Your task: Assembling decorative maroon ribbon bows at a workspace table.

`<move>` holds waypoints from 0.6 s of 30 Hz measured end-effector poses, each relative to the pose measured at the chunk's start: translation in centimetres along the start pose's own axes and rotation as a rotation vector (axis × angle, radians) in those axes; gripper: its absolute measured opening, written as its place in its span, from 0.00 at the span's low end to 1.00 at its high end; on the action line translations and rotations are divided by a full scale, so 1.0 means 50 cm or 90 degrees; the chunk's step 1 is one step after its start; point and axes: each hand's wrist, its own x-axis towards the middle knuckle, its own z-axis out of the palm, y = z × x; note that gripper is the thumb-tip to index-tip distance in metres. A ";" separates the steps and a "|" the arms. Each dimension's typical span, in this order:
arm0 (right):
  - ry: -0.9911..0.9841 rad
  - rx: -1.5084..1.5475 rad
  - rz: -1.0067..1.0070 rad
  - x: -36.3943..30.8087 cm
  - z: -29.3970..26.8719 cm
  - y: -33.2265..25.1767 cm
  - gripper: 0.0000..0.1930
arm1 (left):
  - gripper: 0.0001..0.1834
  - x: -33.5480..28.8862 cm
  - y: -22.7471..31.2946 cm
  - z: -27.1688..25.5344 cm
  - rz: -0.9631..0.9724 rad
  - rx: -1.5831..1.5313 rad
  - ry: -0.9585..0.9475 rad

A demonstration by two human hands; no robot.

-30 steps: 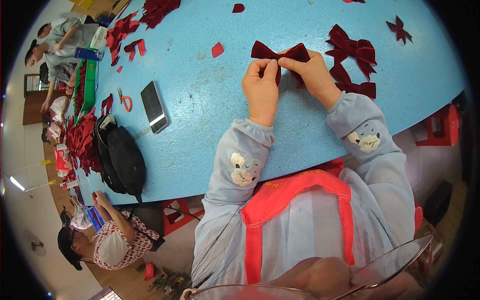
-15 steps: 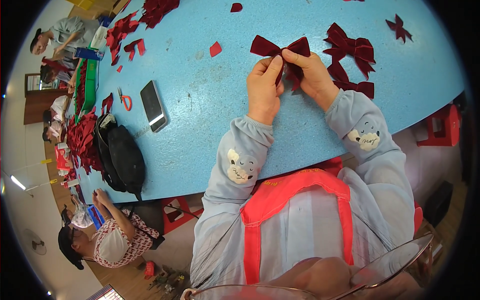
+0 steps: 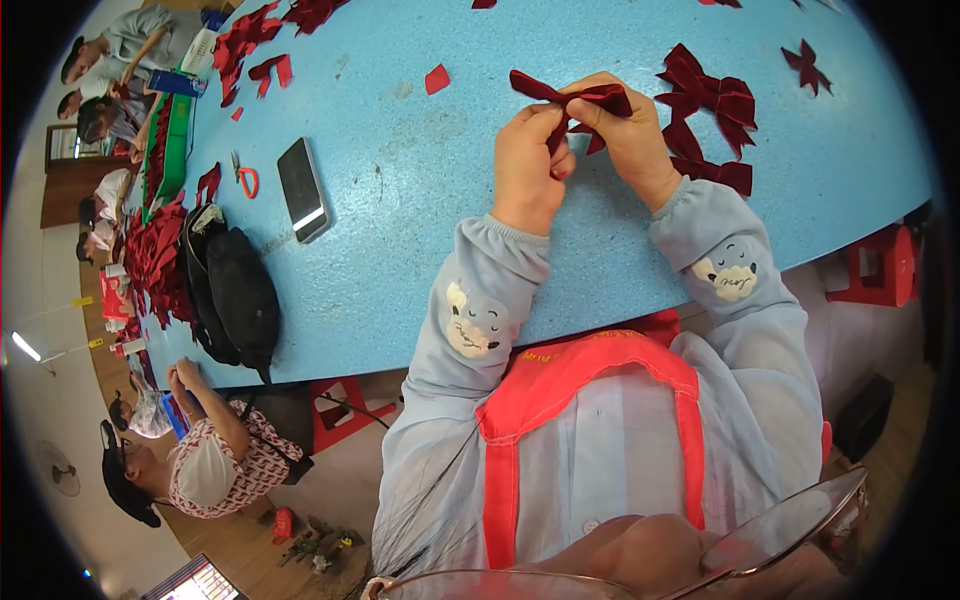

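Note:
A dark red velvet bow (image 3: 538, 87) is held up over the blue table (image 3: 400, 250) between my two hands. My left hand (image 3: 532, 165) pinches it below the middle, fingers curled. My right hand (image 3: 632, 138) grips it from the right, the thumb close to the knot and the fingers behind the right loop. The bow is tipped so its loops look narrow; part of its tails is hidden by my hands. Just right of my right hand lie several finished-looking velvet bows (image 3: 708, 95), one partly tucked behind my wrist.
A phone (image 3: 302, 190), orange-handled scissors (image 3: 245, 178) and a black pouch (image 3: 240, 295) lie to the left. Beyond are piled red velvet pieces (image 3: 160, 255) and a green crate (image 3: 168, 155). Several people sit along the table's left side. A red stool (image 3: 872, 268) stands at right.
The bow has tilted from facing up to nearly edge-on. My right fingers have come up behind its right loop, and the left hand has turned slightly. The view has shifted a little.

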 end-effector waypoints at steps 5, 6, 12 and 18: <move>0.059 -0.024 -0.035 -0.004 0.004 -0.006 0.07 | 0.05 0.016 -0.020 0.016 -0.125 -0.247 0.019; 0.074 -0.009 0.006 -0.006 0.005 -0.010 0.07 | 0.05 0.021 -0.024 0.010 -0.137 -0.259 -0.019; 0.118 0.241 0.190 0.009 -0.008 0.020 0.12 | 0.05 0.002 -0.031 0.023 0.014 -0.020 0.020; 0.107 0.365 0.276 0.012 -0.011 0.025 0.15 | 0.08 -0.005 -0.023 0.011 0.074 0.189 0.060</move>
